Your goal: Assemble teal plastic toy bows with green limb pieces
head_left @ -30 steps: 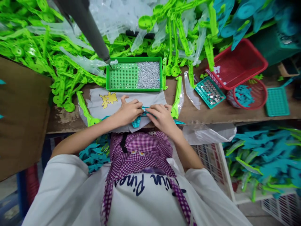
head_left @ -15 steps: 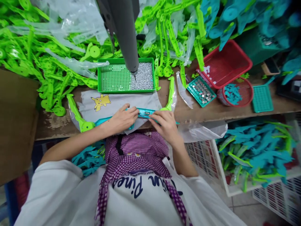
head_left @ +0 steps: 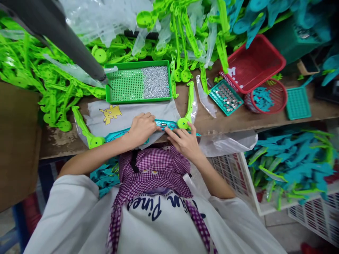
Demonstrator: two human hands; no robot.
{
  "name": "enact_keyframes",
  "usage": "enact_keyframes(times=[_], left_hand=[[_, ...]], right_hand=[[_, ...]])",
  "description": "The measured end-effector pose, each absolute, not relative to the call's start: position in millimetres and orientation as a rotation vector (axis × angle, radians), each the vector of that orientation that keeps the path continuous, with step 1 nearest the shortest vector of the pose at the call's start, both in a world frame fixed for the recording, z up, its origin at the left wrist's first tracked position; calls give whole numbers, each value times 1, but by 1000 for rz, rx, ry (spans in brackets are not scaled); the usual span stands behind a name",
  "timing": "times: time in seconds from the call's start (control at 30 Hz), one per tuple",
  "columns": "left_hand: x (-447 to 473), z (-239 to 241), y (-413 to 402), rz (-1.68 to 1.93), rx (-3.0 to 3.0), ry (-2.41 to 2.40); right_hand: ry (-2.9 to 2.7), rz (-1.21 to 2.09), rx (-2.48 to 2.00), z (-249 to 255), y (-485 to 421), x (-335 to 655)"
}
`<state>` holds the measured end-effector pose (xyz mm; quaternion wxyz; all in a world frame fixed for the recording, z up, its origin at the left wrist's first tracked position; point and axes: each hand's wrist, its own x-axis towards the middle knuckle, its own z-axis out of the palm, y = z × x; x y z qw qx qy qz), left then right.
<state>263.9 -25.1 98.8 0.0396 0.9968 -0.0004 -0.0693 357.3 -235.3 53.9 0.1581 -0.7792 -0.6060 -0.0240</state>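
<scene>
A long teal plastic housing (head_left: 172, 124) lies across the table edge in front of me, with small silver metal pieces set in its middle. My left hand (head_left: 143, 128) is wrapped over it left of those pieces, the back of the hand upward. Fingertips of my right hand (head_left: 184, 141) press its near edge just right of the pieces, while the outer fingers spread near a green disc. That disc ends a lime-green arm piece (head_left: 190, 102) with a clear cover. Another lime-green arm (head_left: 86, 125) meets the housing's left end.
A grey powered screwdriver (head_left: 79, 49) hangs over a green tray (head_left: 124, 83) of screws. Heaped lime-green parts (head_left: 23, 70) fill the back. To the right are a teal tray of silver discs (head_left: 226, 97), a red basket (head_left: 258, 63) and a white crate (head_left: 249, 180) of parts.
The screwdriver has swung left, away from the screws. My right fingers have shifted and spread along the housing, and the right green arm's disc now shows beside them.
</scene>
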Motion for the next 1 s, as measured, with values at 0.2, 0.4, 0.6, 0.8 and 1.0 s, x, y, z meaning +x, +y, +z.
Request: enact_keyframes(times=[0.2,0.4,0.6,0.8,1.0], left_hand=[[273,110,-22,-409,3039,68],[267,101,-19,-242,3007,57],[263,96,-16,-171,2995,35],[259,93,-17,-70,2982,86],[262,88,-15,-48,2955,86]], right_hand=[[-1784,-81,-2216,53,-233,359],[-1624,-76,-2260,48,-229,352],[-1555,-134,-2282,50,-228,345],[-1525,-116,-2312,50,-227,343],[-1473,-101,-2271,46,-230,338]])
